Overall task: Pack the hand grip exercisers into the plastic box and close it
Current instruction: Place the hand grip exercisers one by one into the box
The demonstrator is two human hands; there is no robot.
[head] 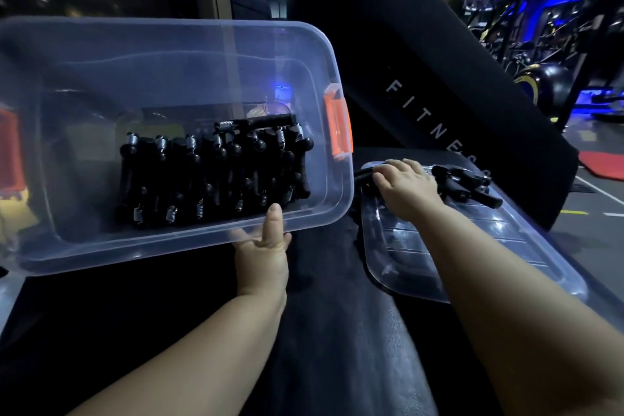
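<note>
A clear plastic box [101, 78] with orange latches [337, 125] is tilted up toward me on the left. Several black hand grip exercisers [212, 172] with steel springs lie in a row inside it. My left hand [263, 246] grips the box's near rim, thumb over the edge. The clear lid [472, 246] lies flat on the black bench to the right. A few more exercisers [469, 184] rest on the lid's far end. My right hand [405, 186] lies palm down over one black exerciser handle [366, 176] there, its fingers curling round it.
The black padded bench [337, 314] carries the box and lid; its raised backrest [422, 61] reads FITNESS. Gym machines and a dark exercise ball [553, 84] stand at the far right, with a red mat [601, 165] on the floor.
</note>
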